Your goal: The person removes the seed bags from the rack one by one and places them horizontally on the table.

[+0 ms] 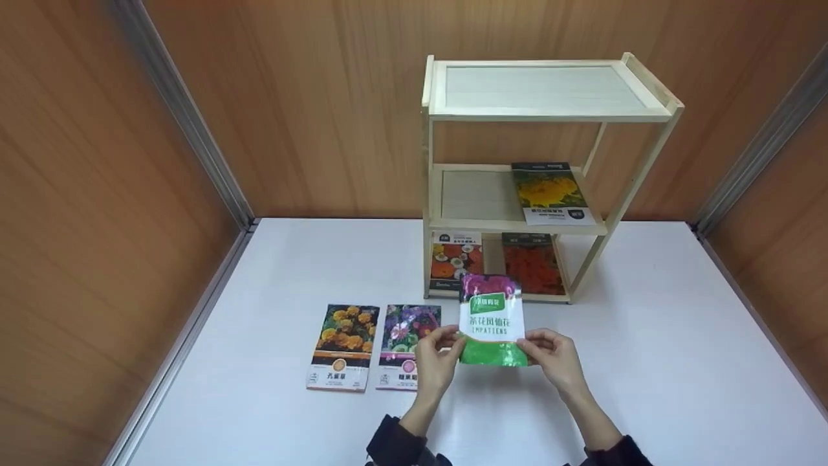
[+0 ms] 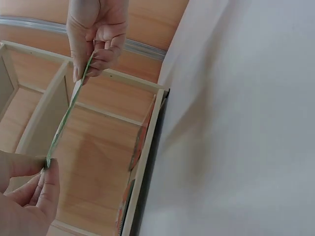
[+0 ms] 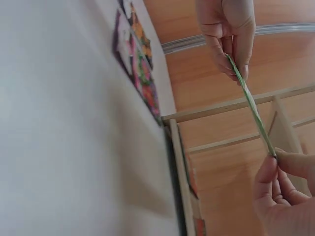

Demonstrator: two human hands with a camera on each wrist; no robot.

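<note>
Packet [image 1: 491, 321] reading "IMPATIENS", pinched by left hand [image 1: 437, 360], right hand [image 1: 554, 358]

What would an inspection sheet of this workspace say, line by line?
Surface: white table, walled by wood panels.
Job's things: Impatiens seed packet, held upright above the table.
Clutter: two seed packets flat on the table; wooden shelf with one packet on its middle tier and two at the bottom.
Hands: left hand and right hand each pinch a lower corner of the packet.
Cables: nothing seen.
Surroundings: metal corner strips.
</note>
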